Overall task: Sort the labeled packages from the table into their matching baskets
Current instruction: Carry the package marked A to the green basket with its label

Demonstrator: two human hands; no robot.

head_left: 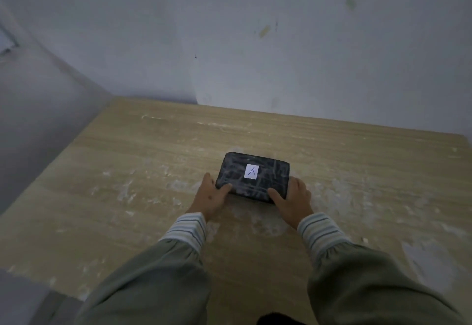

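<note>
A black wrapped package [252, 175], shiny with tape and carrying a small white label marked "A", lies flat on the wooden table [127, 171]. My left hand [210, 197] grips its near-left corner, thumb on top. My right hand [293, 197] grips its near-right corner the same way, fingers wrapped down the right side. No basket is in view.
The pale table top is scuffed with white marks and runs to a grey-white wall [255, 43] at the back. Its left edge drops off to a dim floor [38, 125]. The table's near-left corner edge shows at the bottom left.
</note>
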